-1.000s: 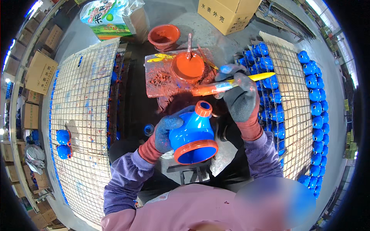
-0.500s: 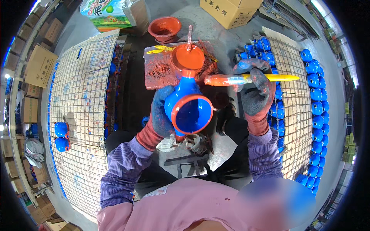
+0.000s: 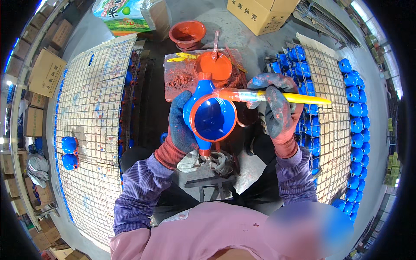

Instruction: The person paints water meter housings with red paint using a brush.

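Observation:
In front of me is a blue water meter housing (image 3: 212,119), a round cup with a threaded pipe end at top and bottom. Its rim and pipe ends are red. My left hand (image 3: 180,123), in a dark paint-spotted glove, is wrapped round its left side. A paintbrush with a yellow handle (image 3: 303,99) lies across the fingers of my gloved right hand (image 3: 279,104), which pinches it. The red bristles meet the upper right of the rim. Just beyond the housing stands a pot of orange-red paint (image 3: 221,69) with a stick in it.
The pot rests on a paint-crusted board (image 3: 173,84) with yellow brushes (image 3: 184,56). Behind it sits a red bowl (image 3: 187,37). Wire-mesh racks (image 3: 93,117) flank me, two housings (image 3: 69,154) on the left one. Several blue housings (image 3: 356,125) line the right. Cartons (image 3: 258,17) stand at the back.
My right hand has moved left and slightly down, bringing the bristles onto the rim. The housing has turned a little in my left hand, so its bottom pipe end shows more.

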